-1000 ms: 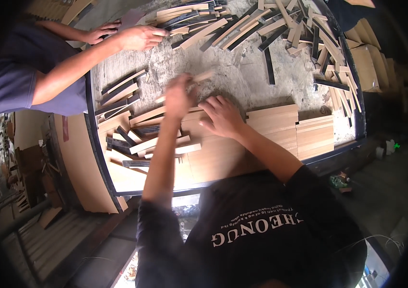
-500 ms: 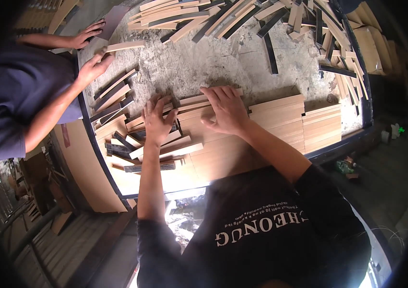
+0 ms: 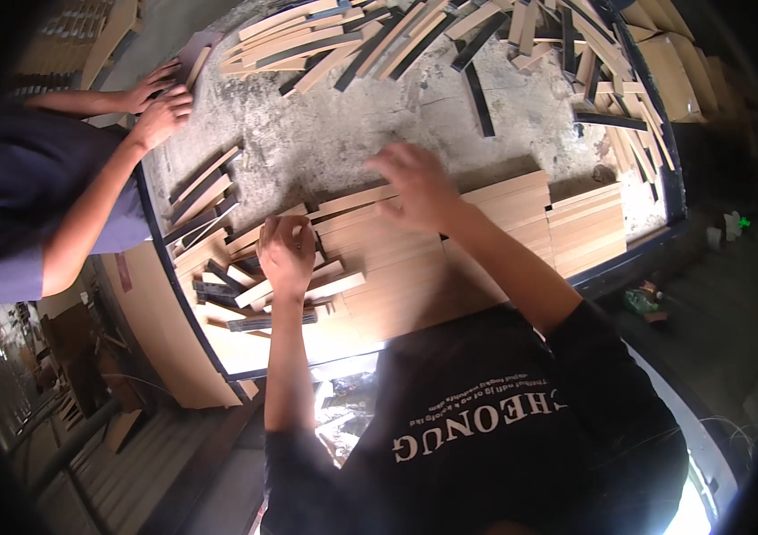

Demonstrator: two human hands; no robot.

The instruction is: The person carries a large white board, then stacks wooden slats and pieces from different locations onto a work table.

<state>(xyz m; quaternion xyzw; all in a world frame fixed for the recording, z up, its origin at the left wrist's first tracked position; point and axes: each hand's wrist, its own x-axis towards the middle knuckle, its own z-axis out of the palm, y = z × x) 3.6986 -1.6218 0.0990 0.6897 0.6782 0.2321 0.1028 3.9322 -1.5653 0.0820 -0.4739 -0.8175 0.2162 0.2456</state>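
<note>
A flat row of pale wooden strips [image 3: 397,259] lies edge to edge along the near side of the worktable. My right hand [image 3: 419,187], slightly blurred, hovers at the row's far edge with thumb and fingers apart and nothing in them. Farther left, my left hand [image 3: 287,254] is closed, fingers curled over a loose heap of light strips [image 3: 336,285] and dark-faced strips [image 3: 281,319]. Whatever is in its grip is hidden. A long strip [image 3: 356,200] rests along the row's far edge between my hands.
At left, a co-worker's hands [image 3: 163,116] handle a wooden strip [image 3: 200,68]. Several strips lie before them [image 3: 208,192]. A big jumble of light and dark strips [image 3: 325,40] spreads across the far side and far right. A dark rim [image 3: 637,252] borders the worn tabletop [image 3: 307,134].
My left hand has drawn nearer to me and curled shut over the loose strips. My right hand has come off the strips. The co-worker's strip has swung upright, toward the far edge.
</note>
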